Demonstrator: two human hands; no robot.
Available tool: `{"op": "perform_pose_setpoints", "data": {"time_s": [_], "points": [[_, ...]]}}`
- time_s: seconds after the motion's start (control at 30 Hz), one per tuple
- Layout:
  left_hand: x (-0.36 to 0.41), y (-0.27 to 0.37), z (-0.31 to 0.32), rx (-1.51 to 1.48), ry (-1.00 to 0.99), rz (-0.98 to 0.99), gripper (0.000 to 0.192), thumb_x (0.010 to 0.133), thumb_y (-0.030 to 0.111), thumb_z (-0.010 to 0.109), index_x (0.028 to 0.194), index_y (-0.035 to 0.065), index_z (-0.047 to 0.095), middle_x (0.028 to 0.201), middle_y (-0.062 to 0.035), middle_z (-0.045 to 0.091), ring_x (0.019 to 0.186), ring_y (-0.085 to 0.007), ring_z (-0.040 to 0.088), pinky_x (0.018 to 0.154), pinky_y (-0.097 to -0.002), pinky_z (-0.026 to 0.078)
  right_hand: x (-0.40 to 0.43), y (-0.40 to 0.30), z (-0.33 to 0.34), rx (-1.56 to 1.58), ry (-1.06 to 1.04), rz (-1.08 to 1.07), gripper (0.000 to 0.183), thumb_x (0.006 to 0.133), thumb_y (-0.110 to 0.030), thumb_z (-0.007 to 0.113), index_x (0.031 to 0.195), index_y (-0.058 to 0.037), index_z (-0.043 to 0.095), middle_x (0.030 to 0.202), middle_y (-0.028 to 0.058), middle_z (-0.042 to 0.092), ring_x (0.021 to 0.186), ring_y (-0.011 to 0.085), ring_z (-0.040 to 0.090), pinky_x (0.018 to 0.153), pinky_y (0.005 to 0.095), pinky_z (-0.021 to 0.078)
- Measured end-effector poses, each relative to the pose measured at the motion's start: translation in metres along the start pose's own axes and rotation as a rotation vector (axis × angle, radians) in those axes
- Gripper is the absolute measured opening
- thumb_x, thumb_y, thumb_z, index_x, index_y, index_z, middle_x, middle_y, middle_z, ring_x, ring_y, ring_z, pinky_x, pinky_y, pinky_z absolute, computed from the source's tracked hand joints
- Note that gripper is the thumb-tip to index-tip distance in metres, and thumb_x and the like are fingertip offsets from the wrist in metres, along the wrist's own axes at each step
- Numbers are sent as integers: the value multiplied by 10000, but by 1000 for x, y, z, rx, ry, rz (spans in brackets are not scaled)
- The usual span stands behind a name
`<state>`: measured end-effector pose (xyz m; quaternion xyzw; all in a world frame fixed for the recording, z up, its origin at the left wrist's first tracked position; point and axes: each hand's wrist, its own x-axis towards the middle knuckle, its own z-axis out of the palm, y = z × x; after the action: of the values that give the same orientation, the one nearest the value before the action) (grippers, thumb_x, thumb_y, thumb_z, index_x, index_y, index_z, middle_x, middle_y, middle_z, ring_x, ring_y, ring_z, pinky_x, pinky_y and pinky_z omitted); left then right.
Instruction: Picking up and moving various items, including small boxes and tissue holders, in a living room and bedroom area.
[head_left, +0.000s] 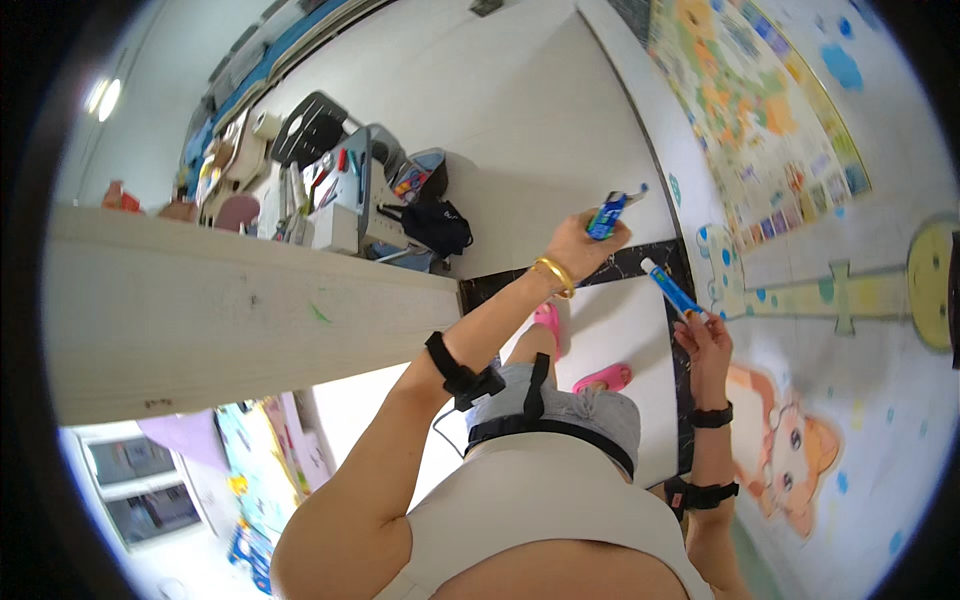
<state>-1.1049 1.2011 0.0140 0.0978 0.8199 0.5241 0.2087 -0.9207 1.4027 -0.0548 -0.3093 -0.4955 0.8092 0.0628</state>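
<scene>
A small blue carton (606, 217) with writing on it is held in my left hand (581, 246). Something pale with a blue tip juts from its far end, either an open flap or a separate item; I cannot tell which. On the right, a blue toothpaste tube (671, 289) with a white cap is pinched at its bottom end by the fingertips of my right hand (703, 337). The capped end points away from me, toward the carton, and the two do not touch. I stand on the pale floor in pink clogs (604, 377), beside a black marble strip (622, 262).
Close on my right is a wall with painted animals (795, 450) and a poster (780, 112). To my left a pale wooden door (255, 315) stands edge-on. Past it is a desk (349, 187) with pens, a black chair (311, 127) and a dark bag (442, 225) hanging at its side.
</scene>
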Motion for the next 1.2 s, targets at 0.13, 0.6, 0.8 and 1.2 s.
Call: {"op": "perform_pose_setpoints", "data": {"time_s": [0.13, 0.6, 0.8, 1.2], "points": [[24, -86, -74, -186, 183, -3, 299, 883, 247, 675, 991, -30, 644, 870, -85, 678, 806, -139, 644, 761, -280, 517, 45, 19, 59, -161, -80, 123, 192, 911, -153, 638, 1020, -18, 555, 870, 54, 627, 787, 157, 668, 722, 249, 554], [52, -186, -398, -833, 878, 20, 343, 931, 300, 613, 973, -40, 616, 835, -128, 683, 740, -191, 675, 673, -289, 552, 218, 141, 517, -375, -702, 396, 313, 895, -187, 660, 1088, 28, 542, 932, 92, 637, 807, 162, 671, 688, 249, 562], [-6, -188, -470, -642, 1252, -218, 369, 888, 325, 664, 1049, -2, 605, 723, -44, 606, 633, -111, 583, 593, -243, 466, 233, 244, 693, -392, -777, 615, 247, 971, -136, 508, 1155, 25, 476, 1010, 120, 588, 823, 158, 642, 619, 245, 548], [186, -175, -616, -1457, 1140, 294, 563, 923, 542, 493, 1108, 14, 550, 1053, -112, 623, 1010, -248, 599, 949, -407, 483, 399, 341, 811, -659, -1628, 685, 398, 985, -301, 489, 1302, -62, 452, 1192, 88, 541, 1088, 216, 558, 869, 337, 486]]}}
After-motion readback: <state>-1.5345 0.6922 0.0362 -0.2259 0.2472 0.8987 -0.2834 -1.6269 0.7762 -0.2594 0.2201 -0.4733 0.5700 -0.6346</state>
